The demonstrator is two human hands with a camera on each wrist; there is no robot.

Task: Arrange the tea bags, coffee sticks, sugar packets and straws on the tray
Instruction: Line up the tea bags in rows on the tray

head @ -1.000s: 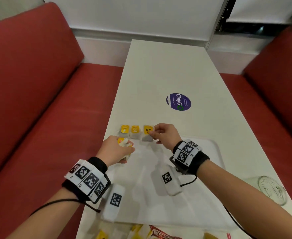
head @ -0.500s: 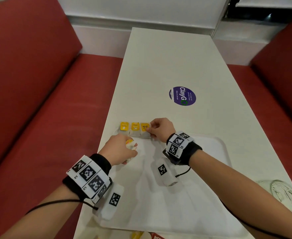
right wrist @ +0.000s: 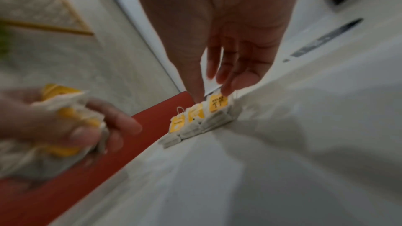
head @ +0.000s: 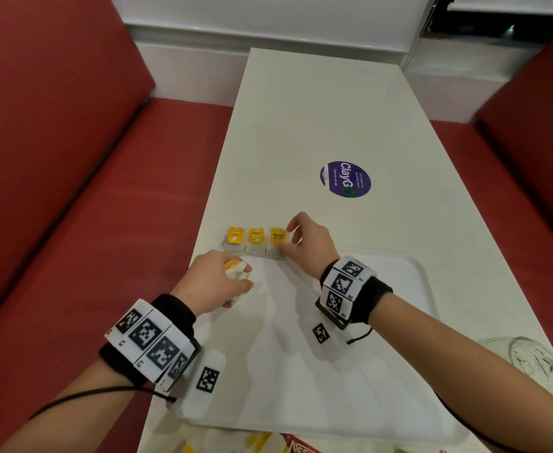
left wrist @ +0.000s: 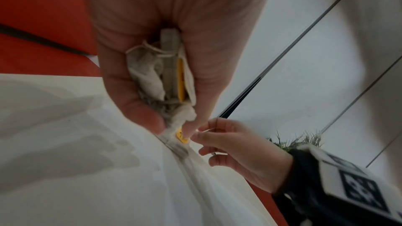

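Note:
Three tea bags with yellow tags lie in a row at the far left corner of the white tray [head: 427, 276]: left [head: 235, 238], middle [head: 256, 238], right [head: 277, 238]. My right hand [head: 288, 238] pinches the right edge of the rightmost tea bag [right wrist: 217, 104], thumb low and fingers on top. Just in front of the row, my left hand [head: 216, 279] grips a crumpled bunch of tea bags [left wrist: 165, 75] over the tray's left edge. That bunch [right wrist: 65, 121] is blurred in the right wrist view.
A purple round sticker [head: 345, 179] lies on the white table beyond the tray. A clear glass [head: 530, 361] stands at the right. Yellow and red packets [head: 285, 446] lie at the near edge. Red benches [head: 72, 191] flank the table.
My right hand has slid the third tea bag left until it sits against the second. The left hand has kept its bunch and hardly moved.

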